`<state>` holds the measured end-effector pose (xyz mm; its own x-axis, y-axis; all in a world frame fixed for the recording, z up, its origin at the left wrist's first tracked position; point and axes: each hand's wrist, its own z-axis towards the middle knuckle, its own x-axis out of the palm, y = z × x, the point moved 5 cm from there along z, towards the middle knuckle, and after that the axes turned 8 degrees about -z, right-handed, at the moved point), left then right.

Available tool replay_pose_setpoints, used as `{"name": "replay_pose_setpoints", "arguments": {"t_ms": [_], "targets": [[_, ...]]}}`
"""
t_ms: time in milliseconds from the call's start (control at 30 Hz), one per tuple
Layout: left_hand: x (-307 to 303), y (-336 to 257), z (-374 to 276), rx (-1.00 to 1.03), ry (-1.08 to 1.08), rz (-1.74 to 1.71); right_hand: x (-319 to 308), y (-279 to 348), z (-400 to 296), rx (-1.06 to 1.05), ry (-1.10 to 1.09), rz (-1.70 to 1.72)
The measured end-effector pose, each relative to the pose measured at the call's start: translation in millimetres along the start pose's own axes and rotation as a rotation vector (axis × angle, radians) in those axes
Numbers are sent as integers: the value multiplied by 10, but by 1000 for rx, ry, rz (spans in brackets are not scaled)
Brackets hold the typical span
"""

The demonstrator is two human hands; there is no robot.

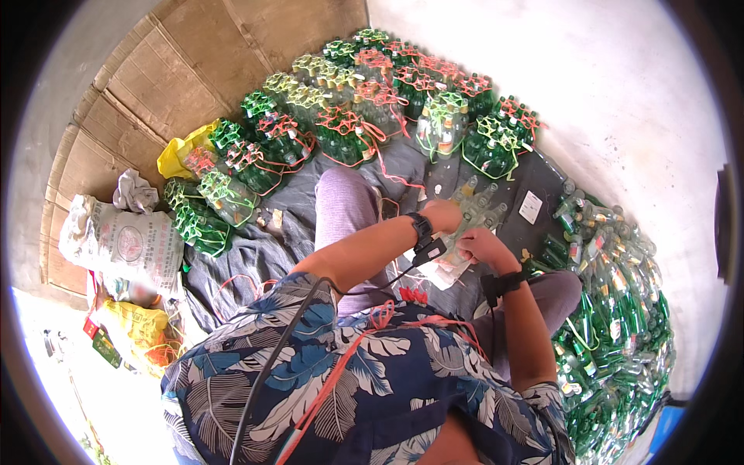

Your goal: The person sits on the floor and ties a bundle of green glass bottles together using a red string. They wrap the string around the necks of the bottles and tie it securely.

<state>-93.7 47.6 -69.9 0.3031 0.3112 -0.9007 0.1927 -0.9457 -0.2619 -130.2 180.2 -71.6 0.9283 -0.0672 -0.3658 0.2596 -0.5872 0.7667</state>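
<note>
A cluster of clear glass bottles (pixel 479 209) stands upright between my knees, necks up. My left hand (pixel 443 216) is against its left side, fingertips hidden behind the wrist and the glass. On the near side, my right hand (pixel 485 249) has its fingers curled close to the bottles. Whether either hand grips a bottle or a strand of cord cannot be made out. Under the near side of the cluster lies a pale sheet (pixel 444 273). Red plastic cord (pixel 381 317) runs across my lap, beside a small red bundle (pixel 414 295).
Bundles of bottles tied with red and green cord (pixel 346 136) stand in rows ahead. Loose bottles (pixel 616 302) are heaped at right. A dark sheet (pixel 232 290) covers the floor; a white card (pixel 530 207) lies on it. Cardboard (pixel 168 75) and a printed sack (pixel 131 241) are at left.
</note>
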Motion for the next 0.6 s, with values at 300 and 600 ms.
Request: {"name": "replay_pose_setpoints", "arguments": {"t_ms": [300, 600], "targets": [[164, 72, 405, 137, -97, -218, 410, -272, 179, 137, -86, 393], [97, -516, 176, 118, -32, -231, 428, -277, 201, 137, -96, 619]]}}
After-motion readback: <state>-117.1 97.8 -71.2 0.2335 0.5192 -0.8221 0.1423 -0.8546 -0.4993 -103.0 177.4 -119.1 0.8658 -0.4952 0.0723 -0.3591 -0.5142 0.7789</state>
